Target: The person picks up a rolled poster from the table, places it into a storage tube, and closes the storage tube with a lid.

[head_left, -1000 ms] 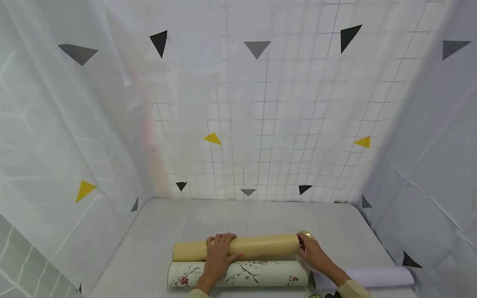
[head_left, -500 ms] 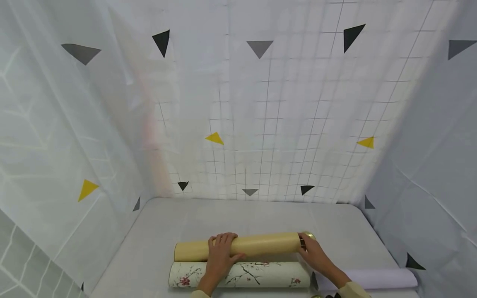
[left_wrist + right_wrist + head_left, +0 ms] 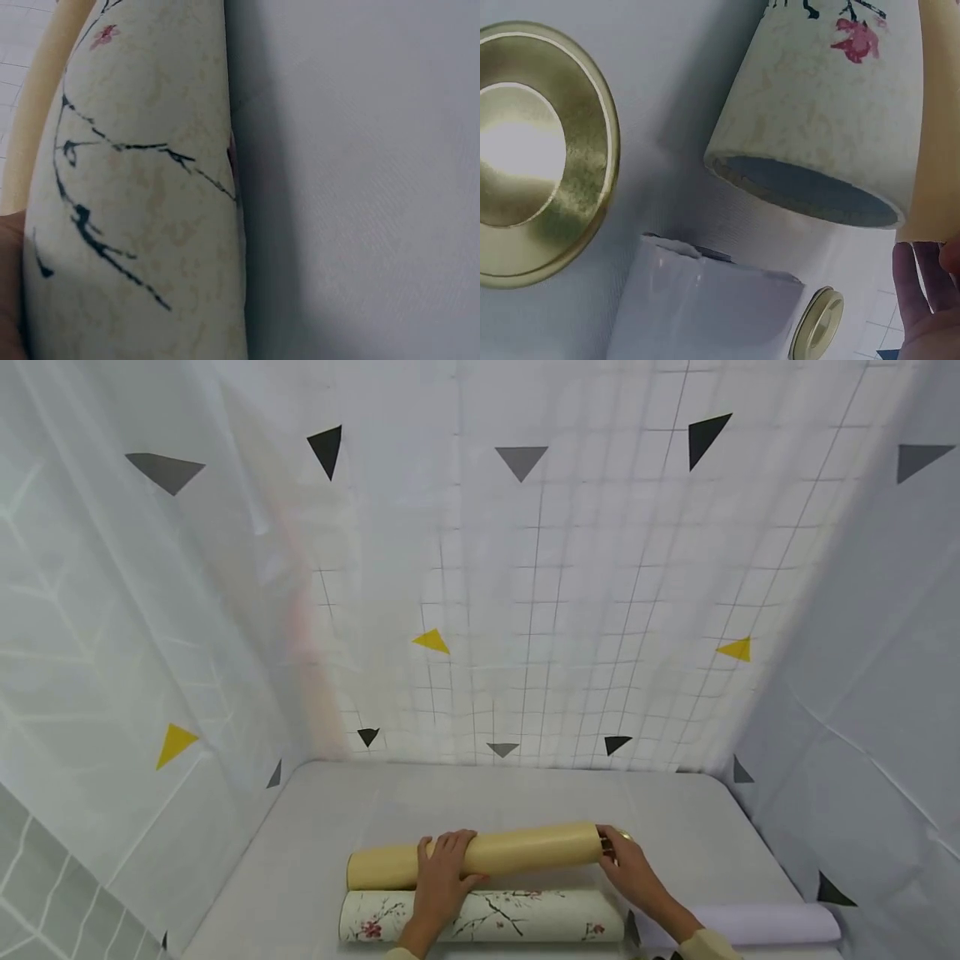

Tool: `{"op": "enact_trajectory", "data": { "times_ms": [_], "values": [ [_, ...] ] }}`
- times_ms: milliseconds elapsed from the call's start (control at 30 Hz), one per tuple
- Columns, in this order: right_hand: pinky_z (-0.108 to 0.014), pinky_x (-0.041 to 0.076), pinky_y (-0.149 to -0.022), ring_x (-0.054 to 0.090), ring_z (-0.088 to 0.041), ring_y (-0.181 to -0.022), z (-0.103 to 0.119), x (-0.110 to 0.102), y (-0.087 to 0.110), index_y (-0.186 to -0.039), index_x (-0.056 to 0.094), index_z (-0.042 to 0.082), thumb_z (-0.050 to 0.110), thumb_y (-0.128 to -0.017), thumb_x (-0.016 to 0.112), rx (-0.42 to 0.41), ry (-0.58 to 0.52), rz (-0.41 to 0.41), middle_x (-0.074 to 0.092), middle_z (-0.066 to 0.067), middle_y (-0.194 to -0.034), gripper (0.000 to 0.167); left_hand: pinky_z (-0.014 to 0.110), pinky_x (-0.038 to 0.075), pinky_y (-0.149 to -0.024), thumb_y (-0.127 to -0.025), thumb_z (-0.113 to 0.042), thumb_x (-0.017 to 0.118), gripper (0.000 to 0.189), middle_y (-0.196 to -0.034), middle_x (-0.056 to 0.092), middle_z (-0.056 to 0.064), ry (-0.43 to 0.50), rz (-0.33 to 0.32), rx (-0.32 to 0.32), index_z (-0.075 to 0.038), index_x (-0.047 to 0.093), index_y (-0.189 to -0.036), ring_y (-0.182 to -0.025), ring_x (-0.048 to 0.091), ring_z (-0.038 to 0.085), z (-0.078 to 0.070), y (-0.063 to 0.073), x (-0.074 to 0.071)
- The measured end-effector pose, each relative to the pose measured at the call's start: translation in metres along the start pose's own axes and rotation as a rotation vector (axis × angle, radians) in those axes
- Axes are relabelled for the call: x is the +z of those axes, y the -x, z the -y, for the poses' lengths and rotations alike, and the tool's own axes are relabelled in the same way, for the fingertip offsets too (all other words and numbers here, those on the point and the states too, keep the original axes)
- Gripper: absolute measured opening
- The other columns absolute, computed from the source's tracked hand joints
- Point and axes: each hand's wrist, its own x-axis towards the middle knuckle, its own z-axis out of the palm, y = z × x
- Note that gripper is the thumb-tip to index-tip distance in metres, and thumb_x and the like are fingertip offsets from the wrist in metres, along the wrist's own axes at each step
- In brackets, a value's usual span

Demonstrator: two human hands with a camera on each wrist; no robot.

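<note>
A tan wallpaper-like roll [image 3: 532,850] lies behind a roll printed with blossom branches [image 3: 525,918]. My left hand [image 3: 444,881] grips the tan roll left of its middle, its wrist crossing above the blossom roll. At the tan roll's right end my right hand [image 3: 628,867] holds the rim, and that end sits a little higher than the left. A gold lid [image 3: 627,837] shows behind the right hand, mostly covered. In the right wrist view, the right hand's fingers [image 3: 907,281] lie at the tan roll's edge; the blossom roll's hollow end [image 3: 810,191] faces the camera.
A lilac roll [image 3: 765,924] lies at the right front, its end torn in the right wrist view. That view also has a large gold lid [image 3: 585,172] and a smaller gold lid [image 3: 821,322]. White sheets with triangles [image 3: 521,462] enclose the pale table [image 3: 525,793].
The right end of the tan roll has risen slightly with my right hand. More of the gold lid behind that hand is covered. The left hand keeps its place.
</note>
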Motion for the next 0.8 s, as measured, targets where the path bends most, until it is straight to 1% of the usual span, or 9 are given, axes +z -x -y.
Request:
{"op": "enact_trajectory", "data": {
  "times_ms": [67,200,300,400,467,533,633,700,800],
  "values": [
    [-0.03,0.058,-0.084,0.07,-0.021,-0.104,-0.002,0.001,0.0,-0.131,0.061,-0.001,-0.004,-0.093,0.059,-0.01,0.003,-0.037,0.071,-0.014,-0.123,0.039,0.061,0.036,-0.106,-0.072,-0.048,0.086,0.072,-0.131,0.068,-0.005,0.013,0.004,0.002,-0.022,0.061,-0.133,-0.12,0.061,0.02,-0.001,0.001,-0.001],
    [-0.027,0.056,-0.077,0.069,-0.023,-0.095,-0.006,-0.001,-0.003,-0.122,0.066,0.001,-0.006,-0.093,0.057,-0.049,0.026,-0.188,0.073,-0.013,-0.111,0.032,0.061,0.035,-0.108,-0.073,-0.049,0.085,0.071,-0.132,0.068,-0.005,0.022,0.017,-0.002,-0.023,0.06,-0.134,-0.121,0.061,0.02,-0.003,0.0,-0.001],
    [-0.036,0.055,-0.079,0.067,-0.03,-0.096,-0.012,-0.003,-0.005,-0.121,0.067,-0.001,-0.008,-0.091,0.057,-0.06,0.085,-0.26,0.072,-0.017,-0.112,0.033,0.061,0.035,-0.108,-0.072,-0.048,0.086,0.071,-0.132,0.068,-0.005,0.023,0.016,0.003,-0.023,0.06,-0.133,-0.121,0.061,0.02,-0.004,-0.001,-0.002],
    [-0.055,0.053,-0.087,0.062,-0.043,-0.109,-0.017,-0.003,-0.006,-0.128,0.064,-0.003,-0.005,-0.088,0.062,-0.042,0.189,-0.235,0.065,-0.026,-0.126,0.04,0.06,0.036,-0.106,-0.071,-0.048,0.086,0.071,-0.13,0.068,-0.005,0.018,0.0,0.014,-0.023,0.061,-0.132,-0.12,0.061,0.019,-0.004,-0.001,-0.002],
    [-0.067,0.05,-0.09,0.055,-0.053,-0.119,-0.022,-0.002,-0.007,-0.135,0.06,-0.002,-0.001,-0.087,0.068,-0.035,0.26,-0.175,0.057,-0.03,-0.138,0.049,0.06,0.037,-0.105,-0.07,-0.047,0.087,0.071,-0.129,0.069,-0.005,0.01,-0.013,0.02,-0.022,0.061,-0.131,-0.118,0.061,0.019,-0.003,-0.001,-0.003],
    [-0.073,0.047,-0.09,0.049,-0.059,-0.126,-0.025,0.0,-0.008,-0.139,0.057,-0.001,0.003,-0.086,0.072,-0.038,0.318,-0.11,0.051,-0.032,-0.146,0.056,0.06,0.037,-0.104,-0.069,-0.047,0.087,0.071,-0.128,0.069,-0.005,0.005,-0.018,0.021,-0.022,0.062,-0.131,-0.118,0.062,0.02,-0.003,0.0,-0.003],
    [-0.075,0.048,-0.088,0.048,-0.062,-0.126,-0.029,0.003,-0.008,-0.137,0.059,-0.003,0.006,-0.084,0.076,-0.063,0.362,-0.036,0.049,-0.032,-0.148,0.057,0.06,0.037,-0.104,-0.069,-0.046,0.088,0.071,-0.128,0.069,-0.005,0.006,-0.018,0.014,-0.021,0.062,-0.13,-0.117,0.062,0.02,-0.003,0.0,-0.004],
    [-0.072,0.048,-0.09,0.052,-0.061,-0.122,-0.03,0.004,-0.008,-0.131,0.063,-0.005,0.005,-0.082,0.076,-0.085,0.374,-0.016,0.054,-0.032,-0.143,0.052,0.059,0.037,-0.104,-0.069,-0.046,0.088,0.071,-0.128,0.069,-0.005,0.007,-0.016,0.01,-0.022,0.062,-0.13,-0.117,0.062,0.019,-0.003,0.001,-0.004],
    [-0.07,0.048,-0.096,0.055,-0.057,-0.12,-0.029,0.004,-0.007,-0.122,0.068,-0.007,0.003,-0.08,0.075,-0.07,0.381,0.009,0.059,-0.029,-0.138,0.045,0.059,0.036,-0.105,-0.069,-0.046,0.088,0.071,-0.128,0.069,-0.005,0.012,-0.013,0.005,-0.023,0.062,-0.131,-0.117,0.062,0.019,-0.004,0.001,-0.004]
  ]
}}
